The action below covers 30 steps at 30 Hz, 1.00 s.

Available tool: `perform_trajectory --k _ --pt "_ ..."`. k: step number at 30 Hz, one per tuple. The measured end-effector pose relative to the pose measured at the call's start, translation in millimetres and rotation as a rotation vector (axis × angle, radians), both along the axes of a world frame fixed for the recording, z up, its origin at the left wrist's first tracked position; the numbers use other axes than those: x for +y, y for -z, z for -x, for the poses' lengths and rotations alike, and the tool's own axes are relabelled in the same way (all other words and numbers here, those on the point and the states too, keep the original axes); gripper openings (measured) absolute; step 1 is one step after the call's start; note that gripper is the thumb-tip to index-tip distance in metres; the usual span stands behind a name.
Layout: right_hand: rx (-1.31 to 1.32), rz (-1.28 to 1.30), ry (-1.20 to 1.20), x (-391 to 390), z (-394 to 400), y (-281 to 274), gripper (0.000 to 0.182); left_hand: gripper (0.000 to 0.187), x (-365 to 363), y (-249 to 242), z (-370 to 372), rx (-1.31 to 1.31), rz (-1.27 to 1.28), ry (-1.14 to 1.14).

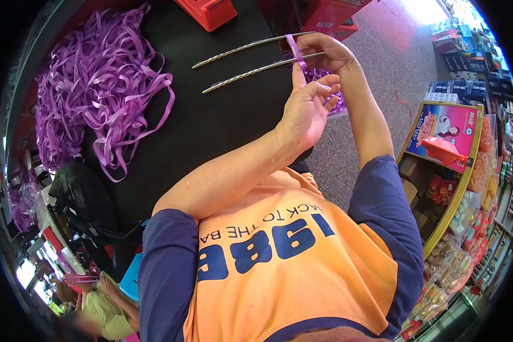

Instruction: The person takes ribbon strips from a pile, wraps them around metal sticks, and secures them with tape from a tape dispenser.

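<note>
Two thin metal rods with twisted shafts [245, 74] lie side by side, tips pointing left. A purple ribbon [292, 45] runs across both rods near my right hand. My right hand [329, 50] is closed around the rods' right-hand ends, its fingertips partly hidden. Just below is my left hand [306, 111], palm turned up, index finger stretched to touch the ribbon at the lower rod. Its other fingers are loosely bent and apart, with nothing visible between them. Behind both hands, a purple heap in a clear container [339, 105] is partly covered.
A large tangle of purple ribbon [100, 80] covers the left of the black table [182, 134]. A red box [210, 12] stands at the far edge. To the right are a display counter [416, 188] and packed goods. Another person [105, 308] sits at lower left.
</note>
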State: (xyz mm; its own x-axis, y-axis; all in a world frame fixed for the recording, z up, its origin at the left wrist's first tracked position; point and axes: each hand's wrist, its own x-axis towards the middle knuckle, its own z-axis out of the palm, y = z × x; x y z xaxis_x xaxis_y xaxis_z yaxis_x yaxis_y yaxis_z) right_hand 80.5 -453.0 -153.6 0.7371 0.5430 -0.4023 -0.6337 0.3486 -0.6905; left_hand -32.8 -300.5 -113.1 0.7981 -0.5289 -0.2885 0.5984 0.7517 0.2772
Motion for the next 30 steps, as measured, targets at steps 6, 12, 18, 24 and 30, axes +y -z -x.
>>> perform_trajectory --k 6,12,18,24,30 --pt "-0.033 -0.083 0.076 -0.7 8.4 1.6 0.015 0.069 -0.6 1.1 -0.2 0.001 -0.001 -0.006" --pt "0.049 0.034 0.243 13.5 19.6 15.4 0.007 0.061 0.5 0.7 -0.3 0.019 0.029 -0.002" --pt "0.193 -0.199 0.157 21.2 27.2 20.5 0.013 0.058 0.0 2.3 -1.1 0.032 0.046 -0.003" --pt "0.067 -0.050 0.117 22.5 24.5 20.2 0.025 0.059 -0.6 0.7 -0.1 0.048 0.034 -0.017" --pt "0.055 -0.055 0.217 25.6 28.0 16.5 0.023 0.069 0.0 2.0 -2.2 0.049 0.052 0.003"
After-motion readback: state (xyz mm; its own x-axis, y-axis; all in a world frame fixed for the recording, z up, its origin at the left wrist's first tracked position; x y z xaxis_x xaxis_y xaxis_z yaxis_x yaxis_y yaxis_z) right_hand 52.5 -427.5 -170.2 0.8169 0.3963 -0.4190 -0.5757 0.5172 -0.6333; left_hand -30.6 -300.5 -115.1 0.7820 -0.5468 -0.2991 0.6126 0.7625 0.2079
